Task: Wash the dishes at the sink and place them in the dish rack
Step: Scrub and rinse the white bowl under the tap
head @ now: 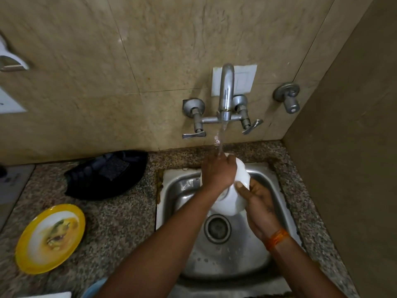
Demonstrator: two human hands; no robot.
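Under the tap (226, 91), above the sink (171, 183), the white bowl (231, 201) is held tilted, the left hand (218, 173) clamped on its far rim, the right hand (261, 206) curled around its near side.

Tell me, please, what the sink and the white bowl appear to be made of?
The sink looks like brushed stainless steel: grey, with soft reflections. The white bowl looks like glazed ceramic or melamine; it is glossy, opaque white, and the picture cannot settle which.
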